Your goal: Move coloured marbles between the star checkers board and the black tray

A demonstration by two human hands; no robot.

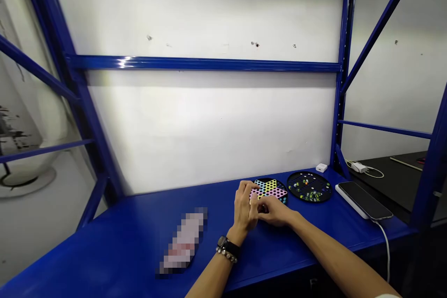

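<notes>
A round Chinese checkers board [270,186] with a pastel star full of dark holes lies on the blue shelf. My left hand [245,205] is closed at its left side, fingers curled over the rim and part of the star. At the near edge, my right hand [274,211] is also closed, thumb and forefinger pinched together beside the left fingers. Whatever sits between those right fingertips is hidden. Just right of the board is a round black tray [300,180] holding several small coloured pieces, mostly green and yellow, bunched at its near side.
The blue shelf [139,228] carries a pixelated pinkish object [185,242] to the left. At the right, a phone [365,199] lies on a white box [351,201], with a white cable [386,247] hanging down. A small white case [321,167] stands by the blue upright [337,116].
</notes>
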